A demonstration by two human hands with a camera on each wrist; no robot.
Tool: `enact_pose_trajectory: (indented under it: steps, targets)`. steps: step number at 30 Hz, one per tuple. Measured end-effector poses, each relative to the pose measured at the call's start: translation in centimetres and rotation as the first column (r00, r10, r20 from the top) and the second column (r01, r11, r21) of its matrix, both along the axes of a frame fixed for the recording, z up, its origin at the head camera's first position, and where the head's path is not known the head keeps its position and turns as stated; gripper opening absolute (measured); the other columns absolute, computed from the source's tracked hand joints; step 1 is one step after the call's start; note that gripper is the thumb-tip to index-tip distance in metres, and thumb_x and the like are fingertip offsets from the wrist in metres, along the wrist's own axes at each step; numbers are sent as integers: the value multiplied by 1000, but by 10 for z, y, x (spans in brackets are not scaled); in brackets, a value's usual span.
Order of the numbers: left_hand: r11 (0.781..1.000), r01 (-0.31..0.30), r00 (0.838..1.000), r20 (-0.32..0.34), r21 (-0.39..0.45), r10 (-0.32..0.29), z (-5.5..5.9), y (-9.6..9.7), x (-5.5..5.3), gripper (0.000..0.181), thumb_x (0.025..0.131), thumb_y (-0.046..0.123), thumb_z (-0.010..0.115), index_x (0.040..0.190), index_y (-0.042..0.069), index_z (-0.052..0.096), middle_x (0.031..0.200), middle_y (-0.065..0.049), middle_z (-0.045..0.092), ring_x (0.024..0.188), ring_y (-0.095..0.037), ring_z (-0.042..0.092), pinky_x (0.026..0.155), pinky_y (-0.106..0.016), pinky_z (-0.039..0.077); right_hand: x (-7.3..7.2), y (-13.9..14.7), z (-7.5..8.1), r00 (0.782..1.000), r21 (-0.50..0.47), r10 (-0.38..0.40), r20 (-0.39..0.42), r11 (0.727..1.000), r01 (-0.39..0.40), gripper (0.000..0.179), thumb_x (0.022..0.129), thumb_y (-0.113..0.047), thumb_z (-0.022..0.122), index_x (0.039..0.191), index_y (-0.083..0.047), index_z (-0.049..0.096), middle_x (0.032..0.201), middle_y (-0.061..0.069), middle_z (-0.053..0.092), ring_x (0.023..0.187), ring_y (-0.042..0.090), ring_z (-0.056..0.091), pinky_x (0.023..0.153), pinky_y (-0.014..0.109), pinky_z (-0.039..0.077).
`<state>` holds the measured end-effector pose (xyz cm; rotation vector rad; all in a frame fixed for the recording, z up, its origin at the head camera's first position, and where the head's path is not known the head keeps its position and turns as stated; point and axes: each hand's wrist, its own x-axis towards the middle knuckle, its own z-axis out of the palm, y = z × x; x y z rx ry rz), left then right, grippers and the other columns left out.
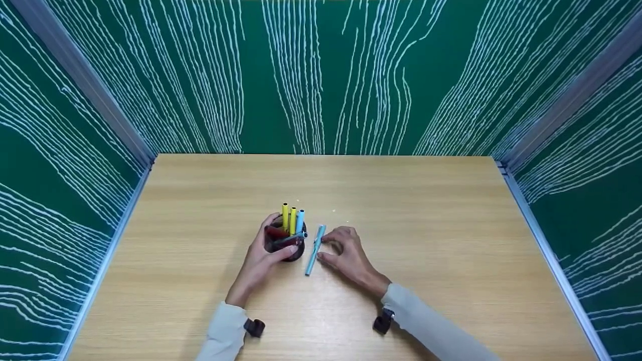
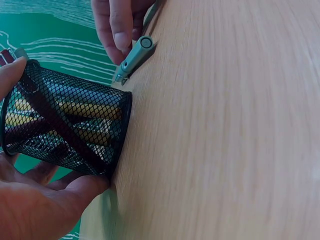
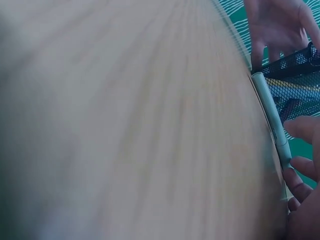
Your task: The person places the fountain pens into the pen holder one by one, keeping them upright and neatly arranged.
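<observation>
My left hand (image 1: 262, 258) grips a black mesh pen cup (image 2: 75, 120), thumb on the near side and fingers round the far side. Its base meets the table in the left wrist view. Yellow markers (image 1: 293, 220), a light blue marker (image 1: 300, 220) and dark red ones (image 1: 277, 232) stick out of the cup. Just right of it, a light blue-green pen (image 1: 313, 253) with a clip lies on the wood. My right hand (image 1: 351, 258) is at the pen's right side, bent fingers and thumb spread along it. Whether the fingertips touch the pen is hard to tell.
The wooden table (image 1: 426, 210) spreads out around both hands. Tiny pale specks (image 1: 334, 210) lie beyond the pen. Green walls (image 1: 331, 75) with white wavy lines enclose the back and sides, joined by grey metal posts (image 1: 95, 80).
</observation>
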<state>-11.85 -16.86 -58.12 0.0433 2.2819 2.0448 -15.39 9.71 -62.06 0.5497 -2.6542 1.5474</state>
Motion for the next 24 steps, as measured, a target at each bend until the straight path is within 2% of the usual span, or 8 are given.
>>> enact_pose_trajectory:
  steps: [6,18,24]
  targets:
    - [1000,13,1000,-19,8,-13,-1,1,0,90,92,27,90,168,29,41,166,-6,49,154,-29,45,132,-55,26,-2,0,-2,1000,6,6,-13,1000,-6,34,86,-22,93,115,-8,83,116,3,75,129,32,51,116,57,33]
    - [1000,7,1000,-9,-12,-7,-1,1,0,91,92,29,91,169,30,41,169,-5,46,156,-30,43,132,-57,25,-2,-3,0,1000,26,-7,-4,1000,7,38,84,-24,96,116,-9,82,116,2,74,131,31,49,116,56,33]
    - [1000,11,1000,-25,2,-11,0,1,0,93,92,26,91,169,24,40,167,-6,48,154,-30,45,132,-56,27,-3,-4,1,1000,29,-2,0,1000,2,41,83,-25,97,118,-9,82,117,2,73,131,32,48,116,55,32]
